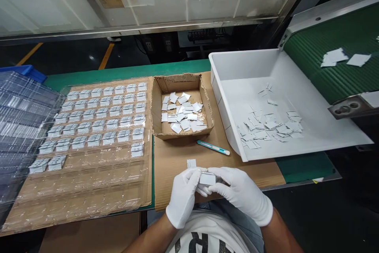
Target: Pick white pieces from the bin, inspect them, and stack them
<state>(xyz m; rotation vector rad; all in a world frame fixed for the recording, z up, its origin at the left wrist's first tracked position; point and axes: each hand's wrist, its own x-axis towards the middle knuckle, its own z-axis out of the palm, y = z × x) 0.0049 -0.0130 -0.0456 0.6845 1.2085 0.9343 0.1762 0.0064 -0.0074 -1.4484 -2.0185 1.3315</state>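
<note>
Both my hands wear white gloves and meet near the table's front edge. My left hand (pixel 185 192) is closed on the left side of a small white rectangular plate (pixel 207 179). On its right side, my right hand (pixel 237 188) pinches the same plate between thumb and fingers. Whether one plate or a few are stacked there, I cannot tell. Just beyond my fingertips another small white piece (pixel 191 163) lies on the cardboard. A teal utility knife (pixel 213 147) rests farther off, between the cardboard box and the white bin.
A cardboard box (pixel 182 136) holds several loose white plates. To its left, a clear plastic tray (pixel 97 184) carries rows of them. More lie in a big white bin (pixel 231 126), beneath a green conveyor belt (pixel 343 77). Stacked clear trays (pixel 26 115) stand at far left.
</note>
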